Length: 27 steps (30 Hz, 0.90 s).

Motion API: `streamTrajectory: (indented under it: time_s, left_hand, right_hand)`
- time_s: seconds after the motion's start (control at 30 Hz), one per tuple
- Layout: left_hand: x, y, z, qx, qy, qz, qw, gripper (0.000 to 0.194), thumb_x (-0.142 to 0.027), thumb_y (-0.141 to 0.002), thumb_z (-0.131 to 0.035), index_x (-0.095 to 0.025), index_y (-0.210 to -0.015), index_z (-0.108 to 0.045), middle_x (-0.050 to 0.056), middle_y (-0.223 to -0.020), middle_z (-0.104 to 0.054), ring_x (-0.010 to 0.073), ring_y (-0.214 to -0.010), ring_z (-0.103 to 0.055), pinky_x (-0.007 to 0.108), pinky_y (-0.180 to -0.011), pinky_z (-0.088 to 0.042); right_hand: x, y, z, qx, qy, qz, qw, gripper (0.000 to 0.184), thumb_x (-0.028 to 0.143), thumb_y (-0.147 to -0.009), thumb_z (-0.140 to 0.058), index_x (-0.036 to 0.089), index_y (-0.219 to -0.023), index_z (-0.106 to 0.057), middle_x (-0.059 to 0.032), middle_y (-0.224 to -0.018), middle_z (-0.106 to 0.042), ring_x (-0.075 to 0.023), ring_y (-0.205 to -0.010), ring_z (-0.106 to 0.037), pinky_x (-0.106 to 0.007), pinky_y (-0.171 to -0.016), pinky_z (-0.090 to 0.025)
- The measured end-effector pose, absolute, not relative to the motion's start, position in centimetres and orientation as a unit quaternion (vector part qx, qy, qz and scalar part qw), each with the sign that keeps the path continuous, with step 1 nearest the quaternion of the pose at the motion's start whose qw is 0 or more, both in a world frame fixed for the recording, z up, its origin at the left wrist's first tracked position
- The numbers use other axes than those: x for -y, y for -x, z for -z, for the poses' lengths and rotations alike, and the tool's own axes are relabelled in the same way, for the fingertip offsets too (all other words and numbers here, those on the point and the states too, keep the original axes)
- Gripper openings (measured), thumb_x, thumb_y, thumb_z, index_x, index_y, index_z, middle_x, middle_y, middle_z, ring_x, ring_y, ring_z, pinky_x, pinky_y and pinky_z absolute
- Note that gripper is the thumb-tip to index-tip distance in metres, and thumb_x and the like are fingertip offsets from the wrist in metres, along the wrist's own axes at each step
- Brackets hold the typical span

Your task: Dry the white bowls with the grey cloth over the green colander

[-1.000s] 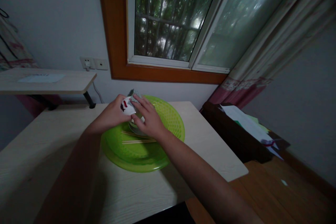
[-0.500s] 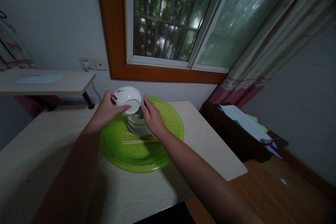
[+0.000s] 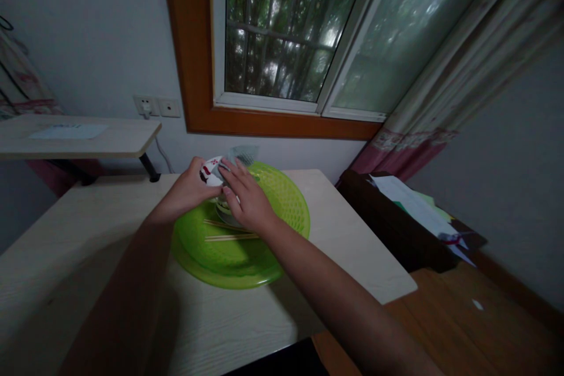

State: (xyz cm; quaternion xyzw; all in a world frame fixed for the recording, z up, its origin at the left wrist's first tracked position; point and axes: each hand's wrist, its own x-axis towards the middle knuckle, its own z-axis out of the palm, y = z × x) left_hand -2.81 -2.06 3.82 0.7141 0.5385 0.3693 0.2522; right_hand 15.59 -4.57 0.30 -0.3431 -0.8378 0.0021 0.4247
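My left hand grips a white bowl with red and dark markings, tilted above a green plastic tray. Against the bowl my right hand presses a grey-green cloth, closed on it, with part of the cloth sticking up past the fingers. The right hand covers much of the bowl. Under the hands, stacked bowls stand on the tray, partly hidden by the right hand. Pale wooden chopsticks lie in front of that stack.
The tray rests on a light wood table. At the left a raised shelf on dark legs carries a sheet of paper. A window is behind the table. Papers lie on a dark piece of furniture to the right.
Half a second ago the bowl's underside faced the camera and the right hand was at its right edge. Now the bowl is turned and the right hand with the cloth lies over it.
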Motion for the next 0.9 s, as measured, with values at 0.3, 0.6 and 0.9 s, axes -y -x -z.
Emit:
streamTrajectory:
  time_s: [0.3, 0.6, 0.9]
  left_hand:
    - [1.1, 3.4, -2.9, -0.519, -0.700, -0.413, 0.265, 0.058, -0.046, -0.064, -0.081, -0.022, -0.104, -0.047, 0.001, -0.093, -0.061, 0.0218, -0.085, -0.061, 0.032, -0.073, -0.047]
    - [0.8, 5.0, -2.9, -0.540, -0.668, -0.449, 0.247, 0.067, -0.054, -0.060, -0.084, -0.022, -0.108, -0.049, 0.002, -0.098, -0.059, 0.0227, -0.088, -0.061, 0.034, -0.075, -0.047]
    - [2.0, 2.5, -3.3, -0.500, -0.755, -0.353, 0.234, 0.052, -0.043, -0.066, -0.076, -0.023, -0.102, -0.046, 0.002, -0.093, -0.064, 0.0231, -0.081, -0.064, 0.032, -0.069, -0.047]
  right_hand:
    - [4.0, -16.0, -0.3, 0.804, 0.366, -0.055, 0.466, 0.050, 0.032, -0.105, -0.038, 0.029, -0.156, -0.038, -0.0024, -0.161, -0.040, -0.0188, -0.152, -0.031, -0.047, -0.127, -0.027]
    - [2.6, -16.4, 1.4, 0.733, 0.428, -0.145, 0.508, 0.054, 0.048, -0.104, -0.040, 0.024, -0.151, -0.047, -0.0066, -0.152, -0.053, -0.0211, -0.142, -0.048, -0.043, -0.123, -0.034]
    - [3.7, -16.3, 0.3, 0.792, 0.385, -0.070, 0.468, 0.050, 0.037, -0.105, -0.040, 0.026, -0.154, -0.041, -0.0053, -0.160, -0.042, -0.0205, -0.151, -0.034, -0.047, -0.126, -0.028]
